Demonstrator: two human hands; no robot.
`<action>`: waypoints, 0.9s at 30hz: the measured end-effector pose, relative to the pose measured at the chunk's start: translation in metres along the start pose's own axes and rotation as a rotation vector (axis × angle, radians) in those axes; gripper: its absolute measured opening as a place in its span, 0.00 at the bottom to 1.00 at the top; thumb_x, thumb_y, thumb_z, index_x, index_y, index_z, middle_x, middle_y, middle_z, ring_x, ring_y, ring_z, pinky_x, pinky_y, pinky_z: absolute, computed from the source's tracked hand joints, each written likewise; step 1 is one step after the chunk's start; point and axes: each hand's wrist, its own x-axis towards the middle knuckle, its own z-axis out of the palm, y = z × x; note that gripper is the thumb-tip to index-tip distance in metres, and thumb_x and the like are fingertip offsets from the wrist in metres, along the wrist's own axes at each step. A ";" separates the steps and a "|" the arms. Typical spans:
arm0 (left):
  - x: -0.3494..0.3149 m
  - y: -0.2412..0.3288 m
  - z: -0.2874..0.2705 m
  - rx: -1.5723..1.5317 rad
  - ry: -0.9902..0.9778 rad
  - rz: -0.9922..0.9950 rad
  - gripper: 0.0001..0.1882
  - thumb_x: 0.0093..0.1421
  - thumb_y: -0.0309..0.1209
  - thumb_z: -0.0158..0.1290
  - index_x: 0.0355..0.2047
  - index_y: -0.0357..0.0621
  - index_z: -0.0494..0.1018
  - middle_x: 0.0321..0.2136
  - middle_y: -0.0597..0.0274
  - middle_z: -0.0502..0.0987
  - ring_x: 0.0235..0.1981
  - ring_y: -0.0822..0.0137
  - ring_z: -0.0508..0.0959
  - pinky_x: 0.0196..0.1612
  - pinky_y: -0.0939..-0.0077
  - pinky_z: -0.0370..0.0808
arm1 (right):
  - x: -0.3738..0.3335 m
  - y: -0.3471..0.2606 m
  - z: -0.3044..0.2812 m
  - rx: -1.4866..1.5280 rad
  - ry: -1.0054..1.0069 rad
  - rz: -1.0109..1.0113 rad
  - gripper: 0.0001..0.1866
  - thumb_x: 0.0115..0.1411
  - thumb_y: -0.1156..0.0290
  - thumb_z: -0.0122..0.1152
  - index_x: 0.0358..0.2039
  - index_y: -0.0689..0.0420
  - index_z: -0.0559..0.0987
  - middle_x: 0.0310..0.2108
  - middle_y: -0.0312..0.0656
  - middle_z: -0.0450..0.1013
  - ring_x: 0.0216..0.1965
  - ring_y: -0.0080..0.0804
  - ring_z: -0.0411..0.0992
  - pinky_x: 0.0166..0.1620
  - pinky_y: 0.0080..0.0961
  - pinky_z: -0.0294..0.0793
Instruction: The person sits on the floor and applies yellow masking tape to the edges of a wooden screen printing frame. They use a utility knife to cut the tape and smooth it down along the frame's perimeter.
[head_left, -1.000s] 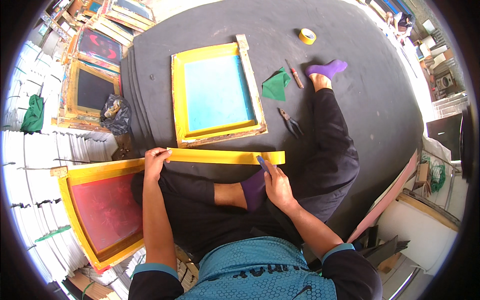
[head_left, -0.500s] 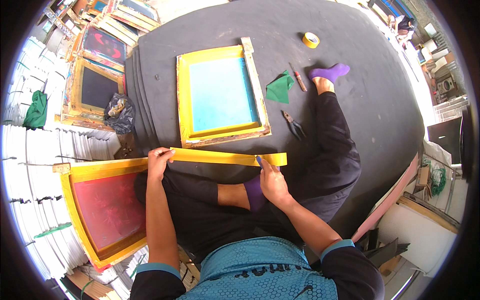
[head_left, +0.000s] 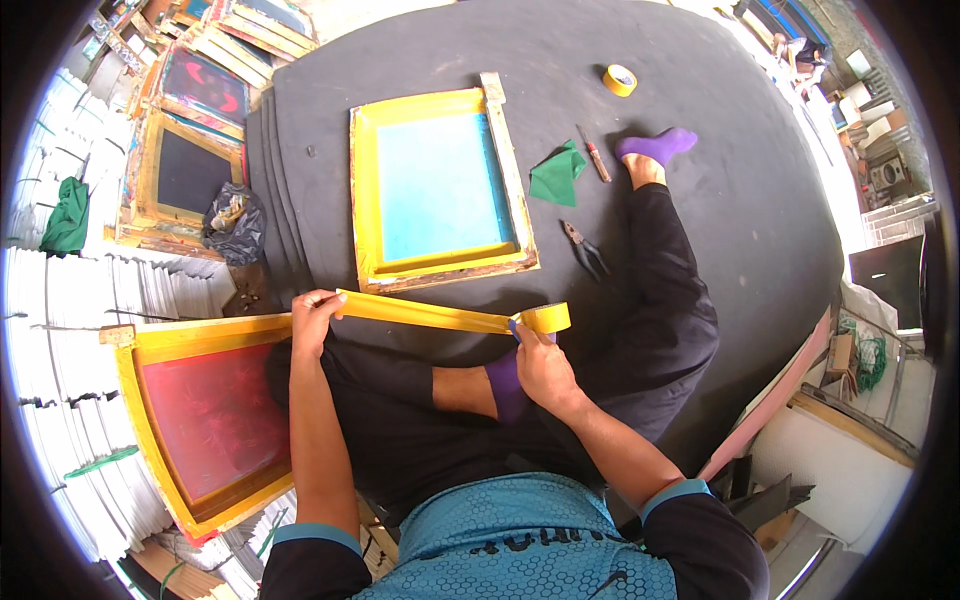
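Observation:
A long strip of yellow adhesive tape stretches between my hands, joined to its roll at the right. My left hand pinches the strip's free end between thumb and fingers. Closed round a small blue tool, which looks like a cutter, my right hand is at the strip just beside the roll. Most of that tool is hidden by the fingers. Beyond the strip lies a yellow-taped wooden screen frame with blue mesh. A second frame, with red mesh, leans by my left forearm.
Pliers, a green cloth, a red-handled tool and another yellow tape roll lie on the dark mat. White stacks and a black plastic bag stand at the left.
The strip has twisted, and the roll end has tilted so its round side and opening now show. Both hands keep their grip and have barely moved.

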 end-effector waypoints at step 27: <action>-0.022 0.129 0.049 0.167 -0.163 0.276 0.06 0.63 0.21 0.65 0.39 0.31 0.84 0.32 0.61 0.86 0.32 0.76 0.81 0.38 0.80 0.78 | 0.187 0.122 -0.038 -0.215 0.628 -0.037 0.20 0.62 0.64 0.70 0.54 0.54 0.80 0.51 0.48 0.79 0.54 0.49 0.75 0.60 0.45 0.71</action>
